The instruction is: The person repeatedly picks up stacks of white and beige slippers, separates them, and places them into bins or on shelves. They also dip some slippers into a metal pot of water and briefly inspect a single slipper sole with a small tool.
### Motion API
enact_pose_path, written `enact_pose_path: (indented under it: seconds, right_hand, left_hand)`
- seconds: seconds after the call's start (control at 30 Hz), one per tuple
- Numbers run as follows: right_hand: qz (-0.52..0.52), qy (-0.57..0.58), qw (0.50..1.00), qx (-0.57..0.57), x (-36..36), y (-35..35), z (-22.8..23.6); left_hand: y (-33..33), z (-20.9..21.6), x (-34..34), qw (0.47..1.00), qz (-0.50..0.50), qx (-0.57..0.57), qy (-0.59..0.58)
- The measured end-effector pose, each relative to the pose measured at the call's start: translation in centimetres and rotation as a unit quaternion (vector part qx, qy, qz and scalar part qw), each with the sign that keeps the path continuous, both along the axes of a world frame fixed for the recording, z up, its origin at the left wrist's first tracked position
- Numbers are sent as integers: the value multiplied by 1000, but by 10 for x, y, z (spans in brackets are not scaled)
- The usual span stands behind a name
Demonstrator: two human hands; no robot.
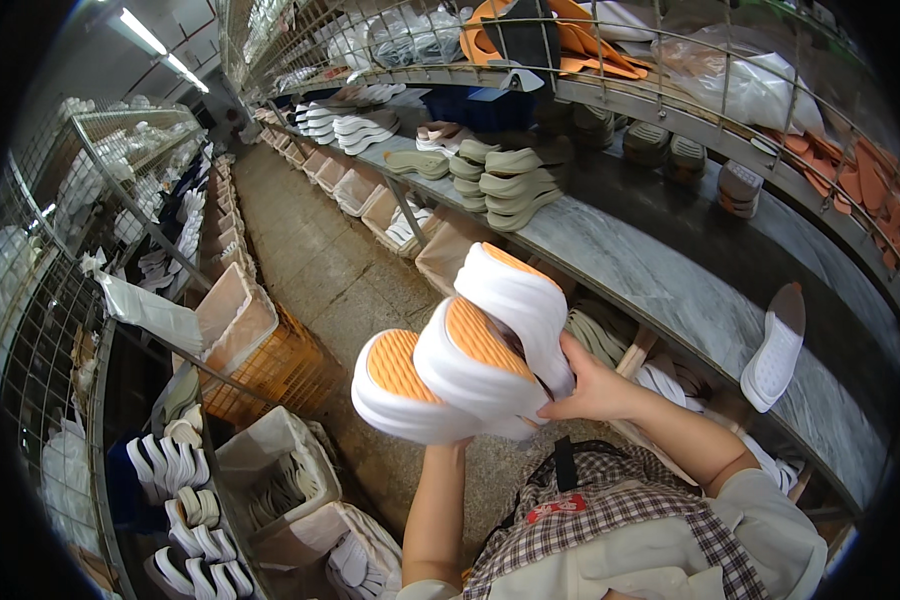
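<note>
Between my hands, in front of my body, is a bunch of white shoe soles with ribbed orange patches on their undersides. They overlap, heel ends toward me and to the left. My right hand is closed on the right side of the bunch, thumb at its lower edge. From below, my left hand bears the left part of the soles; its fingers are hidden behind them. Beyond the bunch, a stack of grey-green soles stands on the conveyor's grey side ledge.
A single white sole lies on the dark belt to the right. Above it runs a wire-mesh shelf with orange pieces and plastic bags. Lined bins and an orange crate stand left of me, beside a rack with white soles.
</note>
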State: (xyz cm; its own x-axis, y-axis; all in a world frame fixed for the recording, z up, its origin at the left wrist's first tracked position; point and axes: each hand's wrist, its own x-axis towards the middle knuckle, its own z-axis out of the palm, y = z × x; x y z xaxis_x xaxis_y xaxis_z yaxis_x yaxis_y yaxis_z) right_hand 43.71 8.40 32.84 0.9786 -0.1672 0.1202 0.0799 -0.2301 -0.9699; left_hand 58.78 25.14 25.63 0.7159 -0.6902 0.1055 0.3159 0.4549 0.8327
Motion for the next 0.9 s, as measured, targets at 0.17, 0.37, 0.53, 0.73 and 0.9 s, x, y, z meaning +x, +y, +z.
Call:
enact_pose_path:
  seconds: [0.17,0.37,0.53,0.73,0.9]
  right_hand:
    - [-6,10,1000,-28,-2,-6,-5]
    - [-28,-168,944,-281,17,-28,-17]
    - [122,-133,951,-249,18,-56,-22]
    - [81,84,981,157,5,-19,-22]
    - [52,8,853,519,-2,-9,-23]
  left_hand:
    - [5,-4,-5,1000,23,-4,13]
    - [8,-4,-31,995,-31,-22,93]
    - [11,-2,-39,985,-92,-40,141]
    - [13,-4,-42,977,-109,-65,174]
    - [27,-16,-45,942,-117,-202,239]
